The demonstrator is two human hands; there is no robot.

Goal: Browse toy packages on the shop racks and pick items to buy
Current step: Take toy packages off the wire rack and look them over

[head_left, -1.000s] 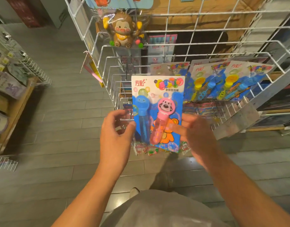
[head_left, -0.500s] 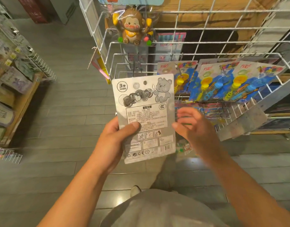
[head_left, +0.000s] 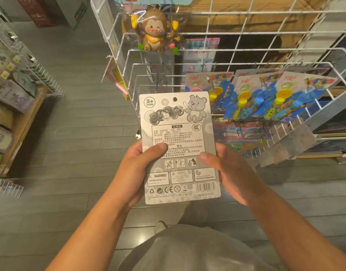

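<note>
I hold a bubble toy package [head_left: 178, 133] upright in front of me, its grey printed back facing me. My left hand [head_left: 142, 167] grips its left edge, thumb pressed across the card. My right hand [head_left: 228, 173] holds the right edge, thumb on the card and fingers behind it. Several matching bubble toy packages [head_left: 265, 96] with blue fronts hang on the white wire rack [head_left: 246, 47] to the right. A brown monkey toy [head_left: 154, 32] in clear wrap hangs at the rack's upper left.
A wooden shelf [head_left: 25, 122] with packaged goods and wire racks stands at the left. Grey plank floor [head_left: 80, 94] stretches between it and the rack. More coloured packages [head_left: 238, 132] hang lower on the rack behind my right hand. My shoe tip [head_left: 160, 225] shows below.
The package was turned from its coloured front to its grey back. My right hand, off the card half a second ago, has taken hold of its right edge again.
</note>
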